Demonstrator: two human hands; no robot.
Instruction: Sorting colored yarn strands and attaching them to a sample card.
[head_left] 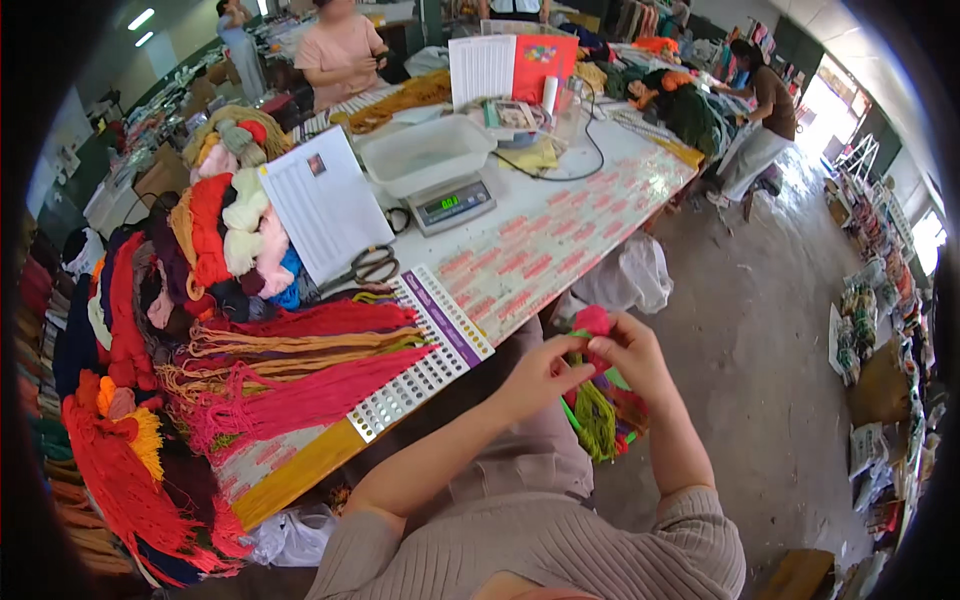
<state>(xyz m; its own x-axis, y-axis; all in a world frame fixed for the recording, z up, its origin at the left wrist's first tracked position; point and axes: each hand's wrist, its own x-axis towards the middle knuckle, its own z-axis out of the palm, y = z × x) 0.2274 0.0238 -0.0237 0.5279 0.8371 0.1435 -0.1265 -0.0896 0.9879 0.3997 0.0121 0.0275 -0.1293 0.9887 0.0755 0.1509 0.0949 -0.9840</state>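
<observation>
Over the floor beside the table, both my hands pinch a small bunch of pinkish-red yarn (592, 320), with a bit of green at its base. My left hand (545, 376) has its fingertips closed at the bunch's left side. From the right, my right hand (634, 352) closes thumb and fingers on it. Below them hangs or lies green and multicoloured yarn (597, 424); what bears it is hidden. On the table to the left, a white punched card (400, 395) with a purple stripe holds red, tan and crimson thread skeins (320, 385).
A scale (452, 205) carries a clear plastic tub (425, 155). Scissors (375, 264) lie near a printed sheet (325, 205). Piled yarn (210, 235) crowds the table's left end. White plastic bags (630, 280) hang by its right edge. Other people (765, 110) stand beyond.
</observation>
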